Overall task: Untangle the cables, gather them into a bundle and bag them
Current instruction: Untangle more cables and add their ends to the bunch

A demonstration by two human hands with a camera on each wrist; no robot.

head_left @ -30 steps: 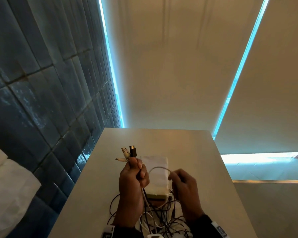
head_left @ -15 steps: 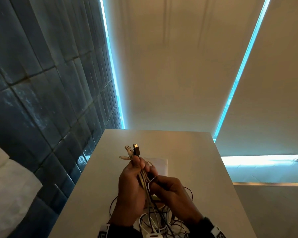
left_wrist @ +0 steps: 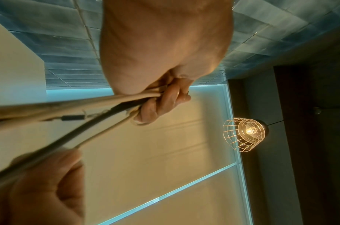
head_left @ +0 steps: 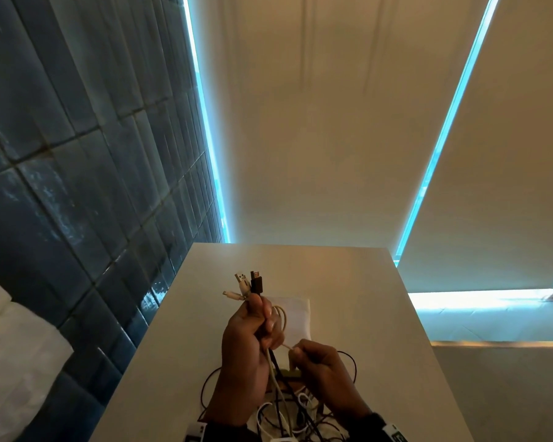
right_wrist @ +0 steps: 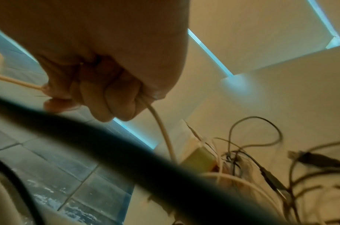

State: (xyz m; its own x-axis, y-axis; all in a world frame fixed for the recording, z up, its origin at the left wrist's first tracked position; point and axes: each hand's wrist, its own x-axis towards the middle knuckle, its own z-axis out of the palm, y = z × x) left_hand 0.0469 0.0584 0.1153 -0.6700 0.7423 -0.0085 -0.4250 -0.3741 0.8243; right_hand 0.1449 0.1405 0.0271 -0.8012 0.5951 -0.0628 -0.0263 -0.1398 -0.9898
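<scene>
My left hand is raised above the table and grips a bunch of cables upright, with white and black plug ends sticking out above the fist. In the left wrist view the fingers curl round those cords. Just to its right and lower, my right hand pinches a cream cable that loops up to the left fist; its fingers close round that cord. A tangle of black and white cables lies on the table beneath both hands. A white bag lies flat behind them.
The pale table runs away from me, with a dark tiled wall along its left edge and a drop on its right. A caged lamp hangs overhead. Blinds with bright gaps cover the far side.
My right hand brought a cream loop to the left fist, then drew back down and right, pulling the cord taut. The left hand has kept its grip and stayed roughly in place.
</scene>
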